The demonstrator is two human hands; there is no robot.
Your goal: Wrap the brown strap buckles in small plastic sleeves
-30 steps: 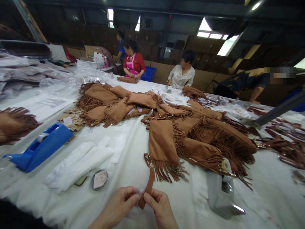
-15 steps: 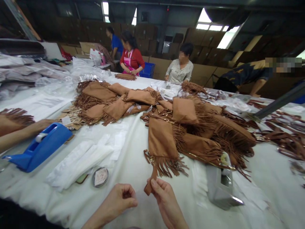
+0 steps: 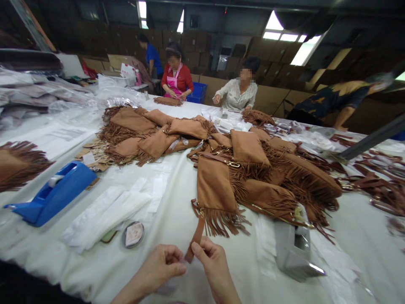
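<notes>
My right hand (image 3: 215,264) pinches a brown strap (image 3: 198,230) between thumb and fingers. The strap hangs from a metal ring at the lower corner of a brown fringed bag (image 3: 214,182). Close beside the strap's free end, my left hand (image 3: 164,266) is closed, thumb against curled fingers. Whatever it may hold is too faint to make out. A grey tape dispenser (image 3: 292,253) stands right of my hands. To their left lie a small round dish (image 3: 133,234) and a stack of white strips (image 3: 107,215).
More fringed bags (image 3: 284,169) are heaped across the white table (image 3: 171,198). A blue tape dispenser (image 3: 60,192) stands at the left, and loose brown straps (image 3: 376,181) lie at the right. A slanted metal post (image 3: 373,135) rises there. Several people work along the far side.
My right hand has shifted slightly left with the strap, bringing its end beside my left hand. A forearm at the left edge is gone. A metal clasp now lies atop the near bag.
</notes>
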